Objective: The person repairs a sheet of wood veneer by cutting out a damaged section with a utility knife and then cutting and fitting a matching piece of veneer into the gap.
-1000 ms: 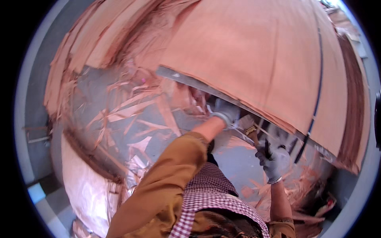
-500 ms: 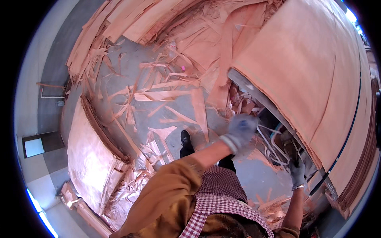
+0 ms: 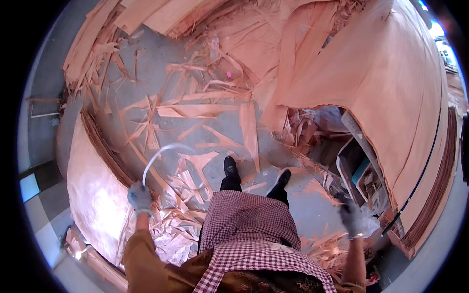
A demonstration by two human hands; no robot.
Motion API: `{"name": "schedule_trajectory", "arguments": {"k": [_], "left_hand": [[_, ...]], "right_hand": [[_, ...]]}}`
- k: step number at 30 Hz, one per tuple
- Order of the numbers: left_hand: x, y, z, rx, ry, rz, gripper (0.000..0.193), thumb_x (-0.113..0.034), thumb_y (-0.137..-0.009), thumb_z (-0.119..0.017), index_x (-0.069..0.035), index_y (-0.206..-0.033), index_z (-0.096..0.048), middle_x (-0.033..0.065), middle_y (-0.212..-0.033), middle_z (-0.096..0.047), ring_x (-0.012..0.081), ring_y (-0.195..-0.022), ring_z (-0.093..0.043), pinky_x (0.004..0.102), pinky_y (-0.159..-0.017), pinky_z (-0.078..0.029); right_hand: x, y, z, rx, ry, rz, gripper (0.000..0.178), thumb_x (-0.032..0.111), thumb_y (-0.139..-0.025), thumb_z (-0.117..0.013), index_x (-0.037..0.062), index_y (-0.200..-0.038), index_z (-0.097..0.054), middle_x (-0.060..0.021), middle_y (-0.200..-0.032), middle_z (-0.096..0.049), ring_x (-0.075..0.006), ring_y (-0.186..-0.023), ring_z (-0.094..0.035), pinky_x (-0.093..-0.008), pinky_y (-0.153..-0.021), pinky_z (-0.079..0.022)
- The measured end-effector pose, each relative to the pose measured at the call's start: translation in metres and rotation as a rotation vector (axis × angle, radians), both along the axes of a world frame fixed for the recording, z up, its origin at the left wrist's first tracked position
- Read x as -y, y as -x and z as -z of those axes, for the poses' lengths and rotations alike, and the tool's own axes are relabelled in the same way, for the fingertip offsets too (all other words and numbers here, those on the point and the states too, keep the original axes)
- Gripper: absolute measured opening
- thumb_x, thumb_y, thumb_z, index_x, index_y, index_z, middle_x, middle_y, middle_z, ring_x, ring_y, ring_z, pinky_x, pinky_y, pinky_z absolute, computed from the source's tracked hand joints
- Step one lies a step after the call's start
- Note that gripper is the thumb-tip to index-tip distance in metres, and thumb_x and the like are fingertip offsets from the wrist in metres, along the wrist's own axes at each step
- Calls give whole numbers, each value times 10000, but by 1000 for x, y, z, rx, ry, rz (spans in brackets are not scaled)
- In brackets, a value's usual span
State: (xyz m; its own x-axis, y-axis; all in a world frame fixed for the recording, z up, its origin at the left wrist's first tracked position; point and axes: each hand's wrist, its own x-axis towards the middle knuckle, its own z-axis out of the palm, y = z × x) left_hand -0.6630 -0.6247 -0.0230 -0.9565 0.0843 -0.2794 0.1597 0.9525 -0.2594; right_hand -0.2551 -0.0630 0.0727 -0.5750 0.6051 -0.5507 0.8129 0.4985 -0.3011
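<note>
My left hand (image 3: pixel 140 198), in a grey glove, is closed on one end of a white strap (image 3: pixel 157 157). The strap arcs up and away from the hand, its far end blurred, beside the low veneer stack on the left. On the right, my gloved right hand (image 3: pixel 350 217) is smeared by motion and looks closed, with a small dark thing (image 3: pixel 341 197) at its finger end that I cannot make out. Crumpled clear plastic (image 3: pixel 370 225) lies just right of that hand. Ahead of it, under the wood sheets, is an open shelf space (image 3: pixel 344 163) with white-rimmed holders.
A tall stack of thin wood veneer sheets (image 3: pixel 381 68) fills the right, its front sheet lifted and bent. A lower veneer stack (image 3: pixel 95 190) stands left. Torn veneer strips (image 3: pixel 205 110) litter the grey floor around my shoes (image 3: pixel 230 167). A clear bottle (image 3: pixel 214 46) stands farther off.
My left hand has swung from the shelf on the right to the far left with a white strap. My right hand has drawn slightly left. The front veneer sheet now bulges up over the shelf.
</note>
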Motion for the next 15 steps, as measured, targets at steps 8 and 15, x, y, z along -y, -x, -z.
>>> {"name": "schedule_trajectory", "arguments": {"k": [8,15], "left_hand": [[-128,-211,68,984,-1088,119,96,5,-638,-593,-4,-729,-564,164,-914,-624,315,-871,-621,372,-723,-512],[-160,-234,153,694,-1181,-144,178,38,-686,-572,-11,-848,-625,162,-882,-649,265,-795,-640,351,-692,-510]], "right_hand": [[59,100,343,-97,642,78,243,220,-863,-626,40,-1023,-596,-12,-786,-576,-93,-706,-514,-263,-641,-449],[-70,147,638,-325,697,519,188,187,-877,-575,91,-1034,-618,26,-884,-549,-82,-721,-487,-244,-618,-435]]}}
